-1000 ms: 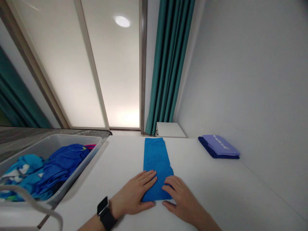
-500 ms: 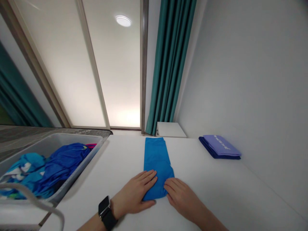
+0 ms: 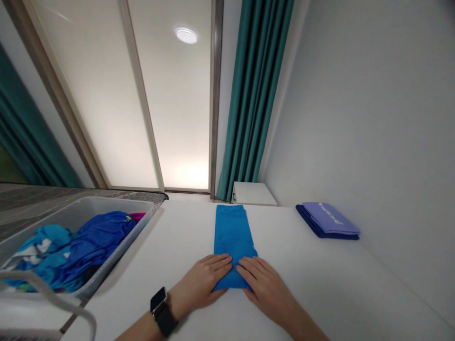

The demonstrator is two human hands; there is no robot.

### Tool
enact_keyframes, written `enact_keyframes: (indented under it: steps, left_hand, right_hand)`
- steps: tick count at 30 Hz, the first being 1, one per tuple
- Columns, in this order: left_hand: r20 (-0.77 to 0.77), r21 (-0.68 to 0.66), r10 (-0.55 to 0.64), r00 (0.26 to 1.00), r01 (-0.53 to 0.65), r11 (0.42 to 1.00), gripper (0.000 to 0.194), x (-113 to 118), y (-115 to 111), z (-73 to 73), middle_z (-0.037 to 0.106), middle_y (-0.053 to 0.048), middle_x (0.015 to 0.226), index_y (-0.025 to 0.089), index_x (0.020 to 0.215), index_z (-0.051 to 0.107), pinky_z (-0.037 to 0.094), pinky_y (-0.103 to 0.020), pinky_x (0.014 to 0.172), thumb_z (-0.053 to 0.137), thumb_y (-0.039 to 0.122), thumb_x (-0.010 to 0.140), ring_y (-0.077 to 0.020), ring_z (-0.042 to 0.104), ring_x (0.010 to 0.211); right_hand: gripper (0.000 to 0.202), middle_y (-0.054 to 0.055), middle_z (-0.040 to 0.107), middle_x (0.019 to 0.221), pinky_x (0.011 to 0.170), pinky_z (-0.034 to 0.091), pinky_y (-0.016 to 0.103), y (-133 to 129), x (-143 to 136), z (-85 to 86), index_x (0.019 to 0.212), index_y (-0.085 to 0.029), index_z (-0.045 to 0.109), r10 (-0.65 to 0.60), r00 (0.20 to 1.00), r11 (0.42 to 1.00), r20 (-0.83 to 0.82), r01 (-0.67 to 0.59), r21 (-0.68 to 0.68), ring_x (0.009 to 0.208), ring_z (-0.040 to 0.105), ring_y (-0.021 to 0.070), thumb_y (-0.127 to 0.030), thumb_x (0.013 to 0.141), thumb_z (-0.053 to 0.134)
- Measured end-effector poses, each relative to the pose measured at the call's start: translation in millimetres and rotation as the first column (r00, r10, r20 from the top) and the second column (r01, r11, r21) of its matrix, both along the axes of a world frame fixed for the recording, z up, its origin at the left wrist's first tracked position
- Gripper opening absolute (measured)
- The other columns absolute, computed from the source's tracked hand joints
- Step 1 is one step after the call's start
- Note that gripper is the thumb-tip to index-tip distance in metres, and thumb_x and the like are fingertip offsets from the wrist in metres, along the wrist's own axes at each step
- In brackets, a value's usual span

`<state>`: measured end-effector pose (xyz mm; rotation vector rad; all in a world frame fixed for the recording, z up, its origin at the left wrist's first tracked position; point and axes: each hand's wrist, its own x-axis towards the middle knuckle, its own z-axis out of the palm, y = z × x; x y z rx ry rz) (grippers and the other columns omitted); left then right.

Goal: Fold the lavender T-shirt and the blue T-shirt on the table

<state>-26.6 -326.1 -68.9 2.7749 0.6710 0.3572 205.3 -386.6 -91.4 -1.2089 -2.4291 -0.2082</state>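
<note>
A bright blue piece of clothing (image 3: 232, 229), folded into a long narrow strip, lies on the white table and points away from me. Its exact kind cannot be told. My left hand (image 3: 204, 279), with a black watch on the wrist, rests flat over the near left part of the cloth. Across from it, my right hand (image 3: 265, 289) lies flat on the near right part, fingers outstretched. Both thumbs are by the near edge of the cloth, partly out of sight.
On the left stands a pale plastic bin (image 3: 117, 253) of crumpled blue clothes (image 3: 95, 241). Folded purple and navy clothing (image 3: 329, 220) lies at the table's right, by the wall. A grey cable or tube (image 3: 53, 296) curves at the lower left. Beyond the table is a low white cabinet (image 3: 252, 193).
My right hand has moved from the cloth's right edge onto its top, and its fingers have flattened. The near right part of the cloth looks straighter. My left hand stays on the cloth.
</note>
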Motion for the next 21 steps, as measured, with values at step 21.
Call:
enact_keyframes:
  steps: [21]
  left_hand:
    - [0.067,-0.164,0.041,0.997,-0.029,0.986,0.035,-21.4,-24.1,22.0,0.067,-0.004,0.113,0.028,0.118,0.06,0.044,-0.035,0.094,0.054,0.02,0.084,-0.0221,0.058,0.106]
  right_hand:
    - [0.016,0.001,0.07,0.093,0.074,0.045,0.028,-30.7,-0.2,98.4,0.096,-0.027,0.06,-0.098,0.985,0.802,-0.14,-0.005,-0.598,0.083,0.064,0.0194,-0.018,0.086,0.051]
